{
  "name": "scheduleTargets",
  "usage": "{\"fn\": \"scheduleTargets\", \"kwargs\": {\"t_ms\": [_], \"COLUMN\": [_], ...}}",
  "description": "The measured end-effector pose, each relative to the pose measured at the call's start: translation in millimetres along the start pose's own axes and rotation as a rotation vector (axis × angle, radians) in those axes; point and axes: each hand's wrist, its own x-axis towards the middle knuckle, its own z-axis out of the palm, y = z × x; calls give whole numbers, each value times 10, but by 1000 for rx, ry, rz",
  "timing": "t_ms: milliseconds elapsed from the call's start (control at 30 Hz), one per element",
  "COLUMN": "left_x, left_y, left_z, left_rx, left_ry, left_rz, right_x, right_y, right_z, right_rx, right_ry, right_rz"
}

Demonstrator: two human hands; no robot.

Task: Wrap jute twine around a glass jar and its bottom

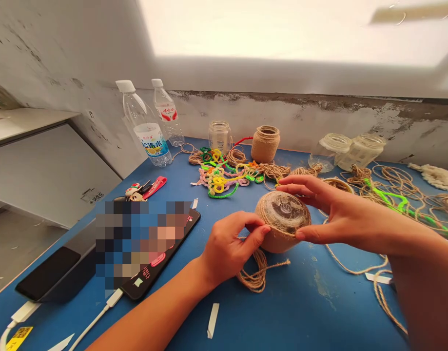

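Observation:
A glass jar wrapped in jute twine (282, 220) lies tilted on the blue table (289, 307), its glass bottom facing me. My left hand (229, 246) pinches the twine at the jar's left rim with thumb and fingers. My right hand (321, 212) grips the jar from the right, fingers curved over its top and thumb under its edge. A loose hank of jute twine (258, 273) trails from the jar onto the table below my left hand.
A second twine-wrapped jar (265, 143), bare glass jars (220, 136) (346, 151), two water bottles (145, 124), coloured pipe cleaners (224, 175) and tangled twine (399, 190) lie behind. A phone (156, 258), a power bank (50, 275), keys (143, 189) and paper strips (212, 319) lie on the left.

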Motion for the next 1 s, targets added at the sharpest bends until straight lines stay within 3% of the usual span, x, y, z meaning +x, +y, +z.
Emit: {"fn": "scheduleTargets", "kwargs": {"t_ms": [200, 300, 633, 1000], "left_x": [-4, 1, 2, -9], "left_y": [17, 22, 33, 4], "left_z": [6, 5, 2, -8], "left_rx": [-4, -7, -16, -15], "left_ry": [1, 1, -4, 38], "left_rz": [-1, -1, -11, 21], "right_x": [-2, 3, -1, -28], "right_y": [119, 136, -243, -350], "right_z": [-47, -53, 153, 199], "right_rx": [147, 106, -160, -201], "right_ry": [-63, -75, 9, 52], "right_rz": [-53, -48, 101, 156]}}
